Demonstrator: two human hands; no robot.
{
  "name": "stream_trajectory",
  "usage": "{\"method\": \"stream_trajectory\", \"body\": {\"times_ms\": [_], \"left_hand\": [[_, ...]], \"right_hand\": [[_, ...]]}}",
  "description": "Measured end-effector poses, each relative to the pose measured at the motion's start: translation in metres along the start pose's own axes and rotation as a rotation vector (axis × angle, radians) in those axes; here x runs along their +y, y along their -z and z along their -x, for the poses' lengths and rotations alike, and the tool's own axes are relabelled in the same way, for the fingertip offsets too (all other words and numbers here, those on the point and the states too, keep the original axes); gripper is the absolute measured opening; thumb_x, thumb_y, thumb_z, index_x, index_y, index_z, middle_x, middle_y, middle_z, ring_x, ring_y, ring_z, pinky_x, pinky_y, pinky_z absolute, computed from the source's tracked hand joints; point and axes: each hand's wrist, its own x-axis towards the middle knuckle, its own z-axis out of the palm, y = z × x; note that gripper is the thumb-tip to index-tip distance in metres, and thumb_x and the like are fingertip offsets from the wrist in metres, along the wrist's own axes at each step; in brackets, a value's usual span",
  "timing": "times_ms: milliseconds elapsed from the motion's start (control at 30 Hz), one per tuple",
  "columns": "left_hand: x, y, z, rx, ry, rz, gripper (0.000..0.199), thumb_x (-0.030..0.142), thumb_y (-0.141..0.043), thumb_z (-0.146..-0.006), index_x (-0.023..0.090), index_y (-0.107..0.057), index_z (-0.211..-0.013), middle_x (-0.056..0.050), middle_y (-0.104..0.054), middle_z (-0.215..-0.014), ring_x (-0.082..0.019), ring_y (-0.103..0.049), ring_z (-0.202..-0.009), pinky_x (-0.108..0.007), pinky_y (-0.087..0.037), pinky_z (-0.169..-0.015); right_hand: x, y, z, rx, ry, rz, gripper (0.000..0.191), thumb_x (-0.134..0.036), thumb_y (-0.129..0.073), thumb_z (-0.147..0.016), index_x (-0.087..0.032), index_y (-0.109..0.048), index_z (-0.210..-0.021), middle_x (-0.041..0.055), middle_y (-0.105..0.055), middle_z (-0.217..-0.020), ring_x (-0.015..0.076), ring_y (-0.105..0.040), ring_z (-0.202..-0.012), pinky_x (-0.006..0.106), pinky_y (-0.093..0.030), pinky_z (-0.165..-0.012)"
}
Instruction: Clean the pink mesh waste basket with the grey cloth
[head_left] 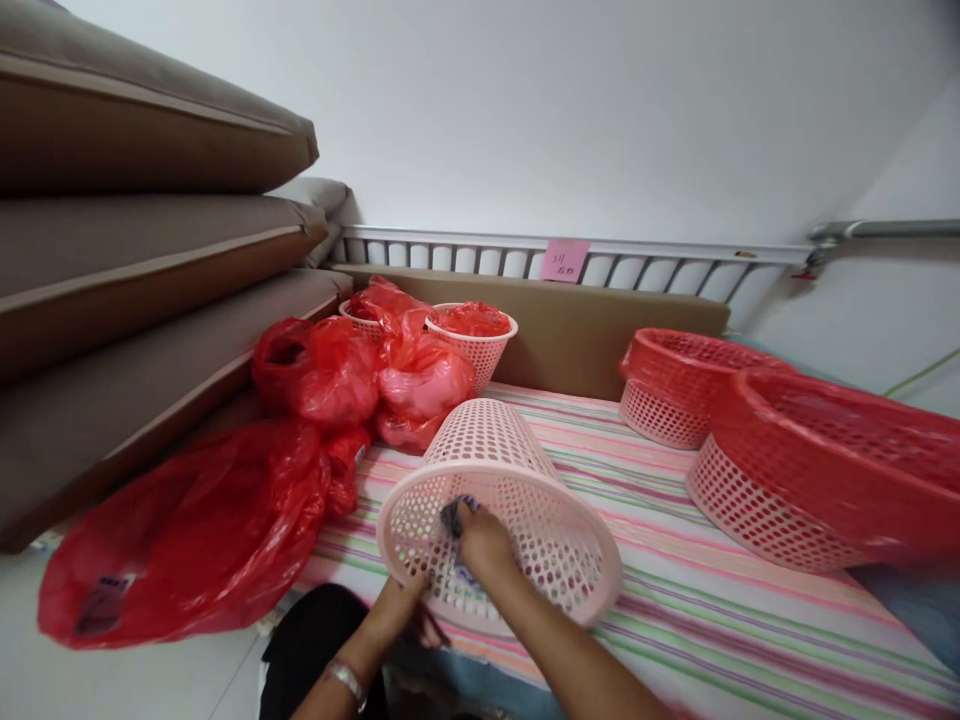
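Note:
A pale pink perforated basket (pixel 487 435) lies on its side on a striped sheet (pixel 660 610), its wide mouth facing me. My left hand (pixel 409 605) grips the lower left of its rim, thumb inside and fingers beneath. Inside the mouth, my right hand (pixel 484 540) is closed on a dark grey-blue cloth (pixel 452 516), which is held near the inner wall. Part of the cloth hangs below my fingers.
Red plastic bags (pixel 202 530) lie at the left beside stacked cushions (pixel 150 235). Another pink basket (pixel 484 355) with a red bag in it stands behind. Two red-lined baskets (pixel 765 500) stand at the right. A metal rail (pixel 465 240) runs along the wall.

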Motion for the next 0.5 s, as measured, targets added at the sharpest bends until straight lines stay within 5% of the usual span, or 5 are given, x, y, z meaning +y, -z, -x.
{"method": "stream_trajectory", "body": {"times_ms": [200,500], "left_hand": [[-0.002,-0.001,0.000,-0.011,0.018,-0.016,0.078,0.062,-0.047,-0.078,0.004,-0.033,-0.129,-0.006,-0.065,-0.043,-0.021,-0.062,-0.040,-0.027,-0.045,-0.041],[0.009,-0.007,0.006,0.011,0.000,-0.017,0.085,0.068,-0.049,-0.074,0.006,-0.034,-0.130,-0.005,-0.066,-0.046,-0.019,-0.060,-0.037,-0.026,-0.044,-0.038]], "right_hand": [[0.013,-0.002,-0.067,0.046,-0.057,-0.040,0.045,-0.014,-0.035,-0.086,-0.017,-0.047,-0.129,0.0170,-0.059,-0.114,0.0260,-0.055,-0.106,0.038,-0.039,-0.089],[0.018,0.000,-0.094,0.114,-0.067,-0.158,0.042,-0.021,-0.041,-0.087,-0.017,-0.053,-0.127,0.0120,-0.057,-0.123,0.0287,-0.043,-0.121,0.042,-0.025,-0.104]]}}
